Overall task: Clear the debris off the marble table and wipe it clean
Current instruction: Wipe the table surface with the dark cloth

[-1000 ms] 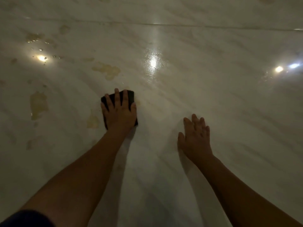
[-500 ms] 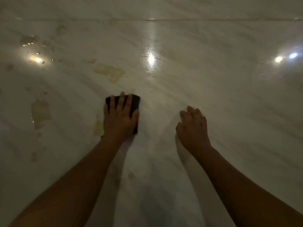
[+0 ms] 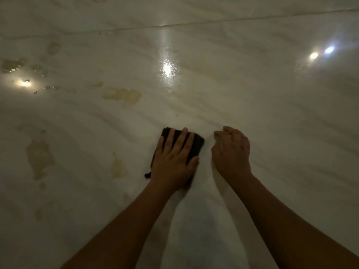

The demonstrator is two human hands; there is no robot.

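Two bare hands rest on the marble table [image 3: 272, 117], close together but not touching. The left hand [image 3: 172, 164] lies flat on a dark folded cloth [image 3: 197, 142], fingers straight and slightly spread, and presses it against the stone without gripping it. The cloth shows beyond the fingertips, between the fingers and past the thumb side. A small dark tail of the cloth [image 3: 147, 174] sticks out near the wrist on the outer side of the hand. The right hand [image 3: 232, 152] sits just to the right of the cloth, separated from it by a narrow strip of bare marble. Its fingers are loosely curled and hold nothing, and its heel is on the table.

Several yellowish patches mark the marble, all to the left of the cloth or beyond it:
- A small stain [image 3: 118, 167] lies nearest, just to the cloth's left.
- A larger stain [image 3: 39, 158] lies well to the left of that.
- A blotchy patch [image 3: 122, 95] lies beyond the cloth and a little to its left.
- A wet-looking smear [image 3: 11, 65] with droplets sits far off towards the upper left.

Three bright reflections lie on the polished surface. One glare spot [image 3: 167, 69] is straight beyond the cloth, a second glare spot [image 3: 24, 83] is far to its left, and a pair of lights [image 3: 320, 52] is far to its right. A thin seam [image 3: 194, 23] crosses the marble beyond all of these.
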